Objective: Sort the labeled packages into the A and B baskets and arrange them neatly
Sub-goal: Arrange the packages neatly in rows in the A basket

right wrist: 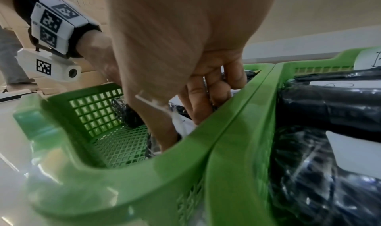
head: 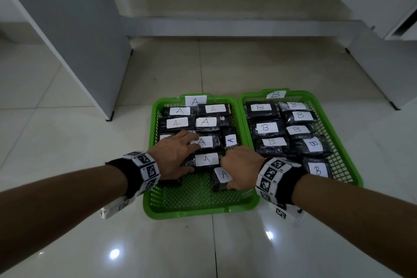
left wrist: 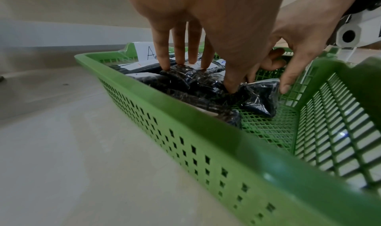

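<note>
The green A basket (head: 203, 212) holds several black wrapped packages with white "A" labels, and its near part shows bare mesh. My left hand (head: 180, 151) lies flat on the packages at mid-left, its straight fingers (left wrist: 164, 58) pressing on the wrapping. Beside it, my right hand (head: 234, 171) grips an A package (head: 222, 175) at the basket's right wall; its thumb and curled fingers (right wrist: 193, 107) pinch the package. That package (left wrist: 259, 97) stands tilted on the mesh. The B basket (head: 352, 174) touches the A basket on the right and is filled with B packages (head: 266, 127).
Both baskets stand on a glossy tiled floor (head: 203, 250). A grey panel (head: 90, 52) rises at the left and a low white ledge (head: 225, 27) runs behind. The right wrist view shows cardboard boxes and another person's leg (right wrist: 12, 58) at far left.
</note>
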